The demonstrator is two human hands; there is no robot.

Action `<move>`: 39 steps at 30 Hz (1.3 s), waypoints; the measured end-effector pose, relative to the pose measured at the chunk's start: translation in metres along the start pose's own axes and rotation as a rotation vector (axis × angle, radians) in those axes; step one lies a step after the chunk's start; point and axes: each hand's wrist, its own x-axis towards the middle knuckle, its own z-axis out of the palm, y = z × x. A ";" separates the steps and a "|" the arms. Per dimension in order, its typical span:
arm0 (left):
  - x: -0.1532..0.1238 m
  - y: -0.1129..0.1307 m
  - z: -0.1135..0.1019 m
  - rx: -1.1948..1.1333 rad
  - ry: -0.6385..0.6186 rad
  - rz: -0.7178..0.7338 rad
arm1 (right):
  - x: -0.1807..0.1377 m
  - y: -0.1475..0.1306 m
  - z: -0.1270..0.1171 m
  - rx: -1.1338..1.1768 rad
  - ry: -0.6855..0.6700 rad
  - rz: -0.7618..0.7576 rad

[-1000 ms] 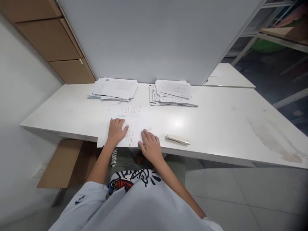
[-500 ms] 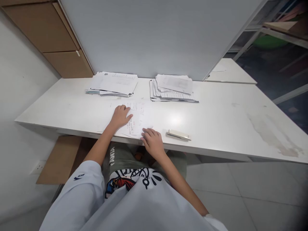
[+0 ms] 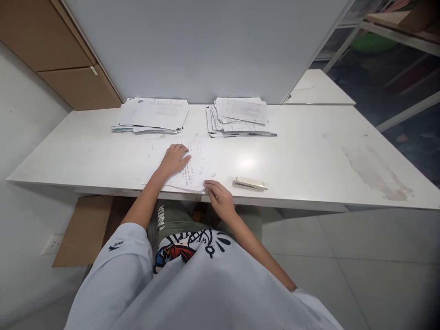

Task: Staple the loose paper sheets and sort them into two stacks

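Note:
Sheets of paper [image 3: 196, 172] with printed and handwritten lines lie at the desk's front edge. My left hand [image 3: 174, 160] rests on them with its fingers spread and slightly bent. At their near right corner, my right hand [image 3: 220, 200] has its fingers over the edge and its thumb lower down, closed on the corner. How many sheets are between those fingertips cannot be made out. A pale stapler [image 3: 250, 183] lies just right of my right hand, untouched.
Two paper stacks, a left one [image 3: 151, 113] and a right one [image 3: 240, 114], sit at the back against a grey panel [image 3: 206, 50]. Brown cardboard boxes [image 3: 77, 87] stand at the back left. A white desk [image 3: 302, 156] carries everything, with a stain toward its right end.
My right hand has gone from lying with fingers spread near the sheets' corner to gripping that corner. My left hand stays on the paper. The camera view has shifted slightly.

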 end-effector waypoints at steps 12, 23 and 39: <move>-0.094 -0.001 -0.023 0.111 -0.147 0.043 | -0.018 -0.026 -0.023 0.125 0.284 0.366; -0.215 -0.039 -0.037 0.225 0.162 -0.134 | -0.041 -0.018 -0.041 0.151 0.129 0.519; -0.179 0.048 0.017 0.108 0.007 0.090 | -0.043 -0.020 -0.055 0.317 0.058 0.555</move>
